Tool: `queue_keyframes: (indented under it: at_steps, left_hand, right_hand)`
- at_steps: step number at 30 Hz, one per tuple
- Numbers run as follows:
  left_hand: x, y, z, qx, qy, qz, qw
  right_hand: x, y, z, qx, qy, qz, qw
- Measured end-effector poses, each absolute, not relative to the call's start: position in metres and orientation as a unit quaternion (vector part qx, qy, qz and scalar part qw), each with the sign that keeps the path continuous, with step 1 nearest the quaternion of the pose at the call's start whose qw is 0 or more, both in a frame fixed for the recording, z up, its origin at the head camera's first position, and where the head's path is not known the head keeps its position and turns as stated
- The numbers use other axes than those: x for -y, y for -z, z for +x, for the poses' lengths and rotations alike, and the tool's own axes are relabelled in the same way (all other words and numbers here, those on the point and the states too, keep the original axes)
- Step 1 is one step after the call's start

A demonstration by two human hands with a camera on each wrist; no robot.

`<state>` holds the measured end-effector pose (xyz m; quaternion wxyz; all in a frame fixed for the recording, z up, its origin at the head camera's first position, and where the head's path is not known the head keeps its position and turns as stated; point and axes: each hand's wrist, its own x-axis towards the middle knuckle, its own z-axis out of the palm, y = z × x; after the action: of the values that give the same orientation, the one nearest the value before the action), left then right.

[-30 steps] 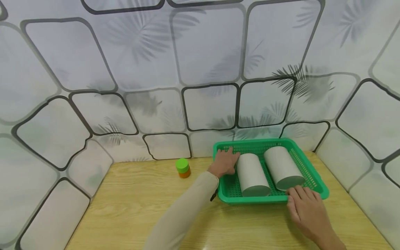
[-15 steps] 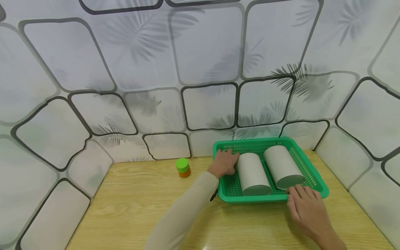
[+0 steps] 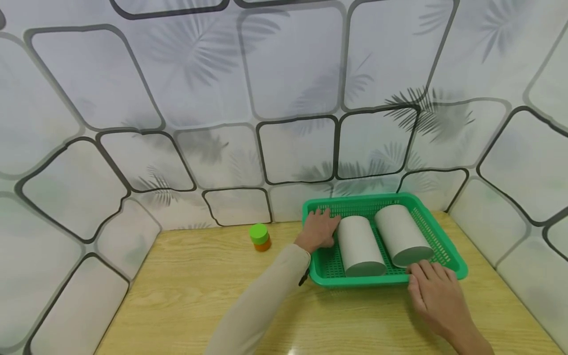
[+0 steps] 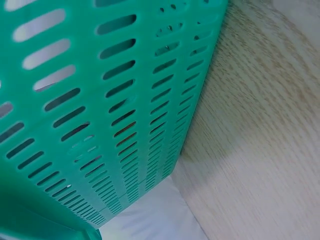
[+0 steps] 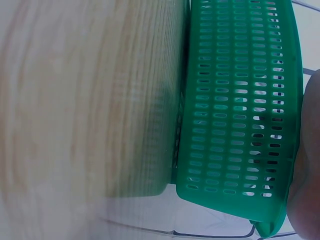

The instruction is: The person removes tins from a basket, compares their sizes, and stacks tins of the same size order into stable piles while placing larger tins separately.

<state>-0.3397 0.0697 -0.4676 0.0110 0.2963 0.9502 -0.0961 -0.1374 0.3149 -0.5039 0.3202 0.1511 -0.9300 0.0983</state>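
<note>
Your two hands at a green basket [image 3: 355,282] holding two white cylinders, on a wood-grain table.
Your right hand [image 3: 437,298] grips the near rim, fingers curled over it, probably to steady the basket; your left hand [image 3: 318,231] reaches over the left side, fingers spread inside, just beside the left cylinder [image 3: 358,246]. It and the right cylinder [image 3: 401,235] lie on their sides, likely kept from rolling away by the basket's walls. A green-lidded orange jar [image 3: 260,236] stands left on the table [image 3: 186,286]; patterned walls [image 3: 297,150] enclose it.
</note>
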Motion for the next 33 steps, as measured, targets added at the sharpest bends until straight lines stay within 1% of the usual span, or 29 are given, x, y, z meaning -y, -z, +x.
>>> queue_keyframes:
  at_steps: [10,15,21,26,33]
  left_hand:
    - [-0.060,0.459,-0.335,-0.955,0.067,0.289,0.006]
    - [-0.055,0.445,-0.330,-0.955,0.046,0.293,-0.016]
    - [-0.047,0.425,-0.318,-0.947,0.032,0.318,-0.046]
    - [-0.040,0.411,-0.305,-0.940,0.018,0.337,-0.055]
    - [-0.030,0.400,-0.292,-0.937,0.019,0.341,-0.071]
  right_hand:
    - [-0.309,0.504,-0.139,0.929,-0.105,0.158,0.318]
    - [-0.310,0.503,-0.140,0.927,-0.107,0.157,0.322]
    - [-0.313,0.503,-0.139,0.928,-0.103,0.150,0.326]
    - [-0.315,0.503,-0.137,0.930,-0.101,0.142,0.323]
    - [-0.313,0.503,-0.137,0.933,-0.105,0.141,0.314]
